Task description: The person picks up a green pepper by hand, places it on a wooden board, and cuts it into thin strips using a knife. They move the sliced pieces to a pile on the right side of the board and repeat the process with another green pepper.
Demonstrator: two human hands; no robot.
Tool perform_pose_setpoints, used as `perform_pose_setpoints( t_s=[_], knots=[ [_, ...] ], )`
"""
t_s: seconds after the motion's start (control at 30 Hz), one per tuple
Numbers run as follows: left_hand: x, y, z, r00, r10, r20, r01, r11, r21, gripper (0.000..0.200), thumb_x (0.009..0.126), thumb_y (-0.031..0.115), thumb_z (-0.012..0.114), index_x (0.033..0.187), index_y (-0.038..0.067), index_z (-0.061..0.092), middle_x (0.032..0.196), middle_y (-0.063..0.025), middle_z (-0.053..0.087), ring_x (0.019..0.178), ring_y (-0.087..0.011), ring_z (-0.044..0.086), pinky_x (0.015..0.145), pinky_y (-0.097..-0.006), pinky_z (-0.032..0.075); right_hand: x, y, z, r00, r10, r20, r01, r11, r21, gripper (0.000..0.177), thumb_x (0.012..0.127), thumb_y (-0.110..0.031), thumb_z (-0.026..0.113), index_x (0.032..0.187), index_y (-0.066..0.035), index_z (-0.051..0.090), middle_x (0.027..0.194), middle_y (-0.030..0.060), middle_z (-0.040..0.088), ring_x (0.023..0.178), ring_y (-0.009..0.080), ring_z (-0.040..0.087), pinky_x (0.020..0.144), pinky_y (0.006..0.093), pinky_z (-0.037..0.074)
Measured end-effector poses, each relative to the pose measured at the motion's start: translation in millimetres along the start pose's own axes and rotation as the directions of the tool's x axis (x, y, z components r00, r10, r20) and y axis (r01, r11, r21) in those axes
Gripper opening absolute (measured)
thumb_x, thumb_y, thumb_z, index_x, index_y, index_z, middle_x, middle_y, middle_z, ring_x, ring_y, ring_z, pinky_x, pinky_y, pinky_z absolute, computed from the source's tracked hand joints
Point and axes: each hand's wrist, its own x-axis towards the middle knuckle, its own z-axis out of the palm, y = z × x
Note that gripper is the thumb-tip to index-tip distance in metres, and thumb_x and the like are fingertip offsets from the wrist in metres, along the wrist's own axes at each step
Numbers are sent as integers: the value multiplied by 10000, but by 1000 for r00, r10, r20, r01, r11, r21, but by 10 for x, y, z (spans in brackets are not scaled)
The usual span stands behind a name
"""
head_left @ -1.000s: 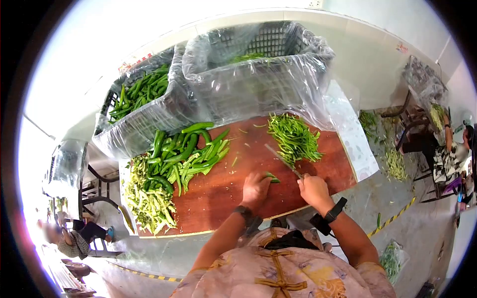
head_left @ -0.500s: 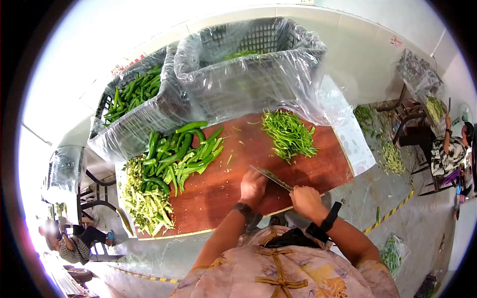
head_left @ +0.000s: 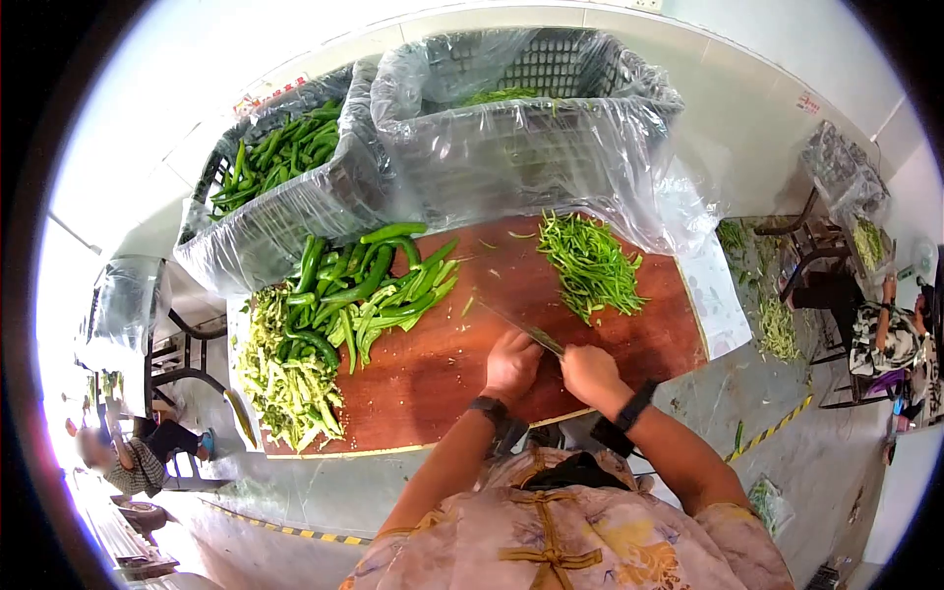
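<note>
My right hand (head_left: 593,374) is wrapped round the handle of a knife (head_left: 526,327), whose blade points up and left over the red-brown board (head_left: 452,393). Beside the blade, my left hand (head_left: 512,364) is closed with its fingers curled; what it holds, if anything, is hidden. A pile of shredded green pepper (head_left: 590,265) lies at the board's upper right. Whole green peppers (head_left: 359,285) and split pepper pieces (head_left: 393,313) are heaped at the upper left, above a pile of pale pepper cores (head_left: 285,379).
Behind the board stand a plastic-lined crate of whole peppers (head_left: 280,157) and a larger lined crate (head_left: 521,147) with some green shreds. One person (head_left: 138,462) sits at far left, another (head_left: 880,329) at far right. Scraps (head_left: 777,329) lie on the floor.
The view has shifted slightly. My right hand and the knife have moved a little left and up, closer to my left hand, and the blade now reaches further left over the board.
</note>
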Motion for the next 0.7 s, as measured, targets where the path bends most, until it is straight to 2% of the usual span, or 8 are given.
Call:
perform_pose_setpoints(
  t_s=[0.13,0.2,0.27,0.37,0.47,0.6,0.7],
  knots=[
    [40,78,-78,999,-32,9,32,999,13,81,701,77,621,777,103,630,849,-28,588,809,-251,563,683,-362,484,-362,200,-72,997,57,44,-57,998,5,219,853,-207,535,777,-9,590,684,215,612,648,397,608,583,495,484],
    [35,98,-83,999,-36,20,36,999,20,83,706,79,619,784,106,634,861,-28,594,813,-249,566,686,-360,484,-235,222,-51,996,72,49,-72,997,-13,229,859,-217,535,784,-6,588,674,217,607,640,400,605,582,501,480],
    [13,63,-71,998,-62,20,62,997,-37,91,713,81,628,799,107,641,897,-28,608,828,-247,572,707,-359,488,27,238,-56,990,86,-110,-88,996,-18,245,859,-227,543,786,2,589,659,217,602,638,403,604,587,500,484],
    [17,45,-58,998,-54,16,55,997,-47,95,723,78,633,813,103,648,919,-33,615,840,-249,576,721,-356,494,90,200,-240,989,104,-101,-109,993,-50,249,858,-232,553,788,3,591,655,215,602,637,406,602,584,498,484],
    [24,90,-68,998,-68,11,68,998,-11,84,726,69,634,805,95,648,911,-36,610,843,-255,573,721,-356,500,-236,91,-306,998,49,-41,-50,998,-26,247,855,-236,558,784,-1,589,667,211,608,662,398,609,601,488,490],
    [47,101,-115,998,-42,38,42,999,3,95,712,55,628,796,94,647,914,-38,605,853,-258,572,713,-362,505,-424,11,-290,993,94,72,-92,995,-38,234,848,-219,558,777,2,585,671,212,610,662,397,610,605,485,493],
    [32,63,-82,999,-33,27,34,999,-23,117,695,41,619,798,92,642,911,-41,598,860,-262,571,714,-370,507,-430,4,-327,995,72,69,-70,997,-30,233,851,-211,550,780,8,586,681,221,611,662,403,610,606,488,494]
  ],
)
